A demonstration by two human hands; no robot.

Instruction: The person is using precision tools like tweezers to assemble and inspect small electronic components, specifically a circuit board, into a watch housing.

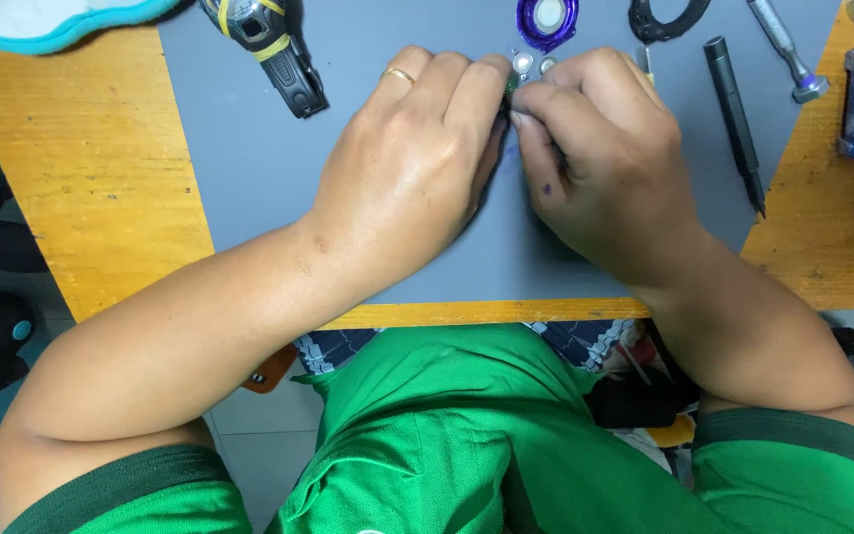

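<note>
A wooden table [81,168] carries a grey work mat [279,168], and all the work sits on the far half of that mat. Judging from the layout, a small timepiece lies stripped into its parts and the job stands somewhere in the middle, with nothing yet put back together.

The left hand [412,163] and the right hand [605,158] meet knuckle to knuckle at the mat's far centre. Their fingertips are drawn together and pinched on a tiny dark green part [509,91], which sits between the two thumbs and index fingers and is almost wholly hidden, so its shape cannot be told. A gold ring [399,73] shows on the left hand.

On the far left lies a black and yellow watch body with strap [269,44], well apart from the hands. On the right, a slim black pen-like tool [735,119] lies lengthwise, untouched, with a silver-handled driver [788,49] farther right. At the far edge a purple round case ring [547,20] and a black bezel ring [666,18] lie loose. Just beyond the fingertips two small silver button cells [534,64] rest side by side, out of any housing.

So the case parts, cells and strapped body all lie apart; only the pinched piece is in hand.
</note>
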